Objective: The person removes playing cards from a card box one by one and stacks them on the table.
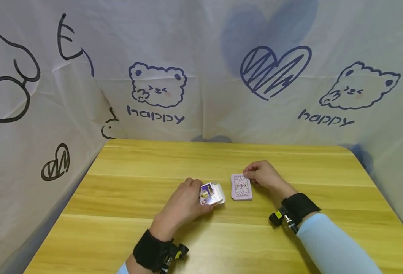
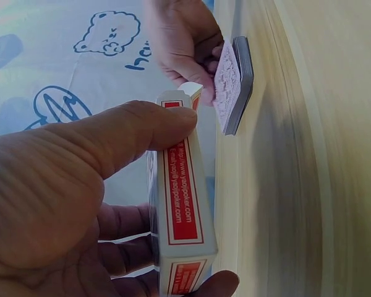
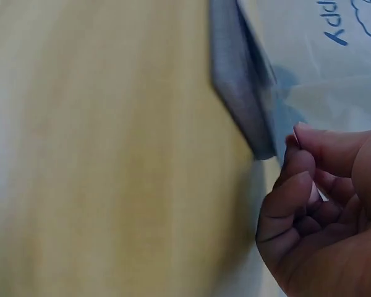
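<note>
My left hand [image 1: 184, 199] grips a small playing-card box [image 1: 210, 194], thumb along one narrow side and fingers round the other. The box's white flap stands open toward the right; red panels with white print show on its side in the left wrist view. To its right, a deck of playing cards [image 1: 241, 188] lies face down on the table, purple-patterned backs up. My right hand [image 1: 264, 175] pinches the top card [image 2: 226, 86] at its far right corner between thumb and forefinger. That card tilts up from the dark-edged stack [image 3: 238, 80] beneath it.
A yellow wood-grain table [image 1: 119, 213] carries everything. White cloth [image 1: 208, 106] with drawn bears and hearts hangs behind the table's far edge and along both sides. Black straps with small cameras [image 1: 276, 219] sit on both wrists.
</note>
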